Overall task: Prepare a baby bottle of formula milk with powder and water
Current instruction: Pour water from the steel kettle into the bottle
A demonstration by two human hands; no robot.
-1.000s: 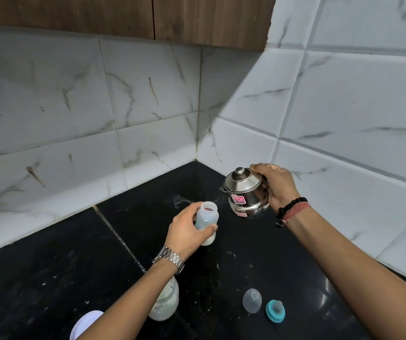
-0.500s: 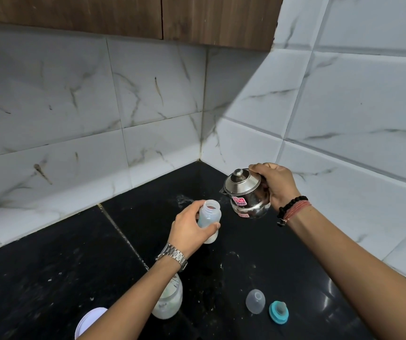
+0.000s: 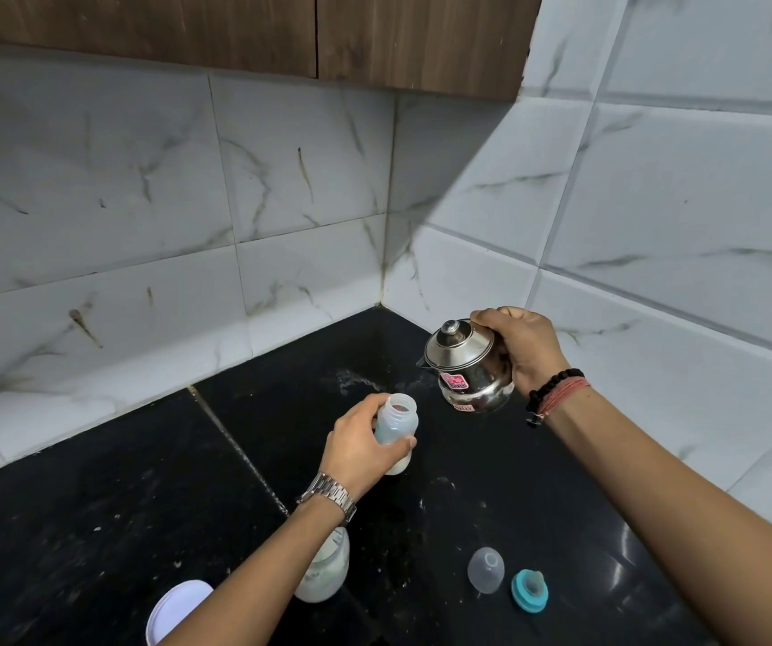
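A small clear baby bottle point(image 3: 397, 424) with its mouth uncovered stands on the black counter point(image 3: 95, 529), and white powder shows at its base. My left hand point(image 3: 358, 452) wraps around its side. My right hand point(image 3: 521, 349) holds a lidded steel kettle point(image 3: 465, 366) by its handle, lifted above the counter and tilted slightly, its spout just up and right of the bottle's mouth. No water stream is visible. A clear bottle cap point(image 3: 486, 570) and a teal ring with its teat point(image 3: 529, 590) lie on the counter near me.
A jar of white powder point(image 3: 323, 571) stands partly behind my left forearm, and its white lid point(image 3: 179, 608) lies to the left. Marble-tiled walls meet in a corner behind the counter. Wooden cabinets point(image 3: 375, 35) hang overhead.
The kettle has risen a little and tipped slightly toward the bottle. My left hand and the bottle stay where they were.
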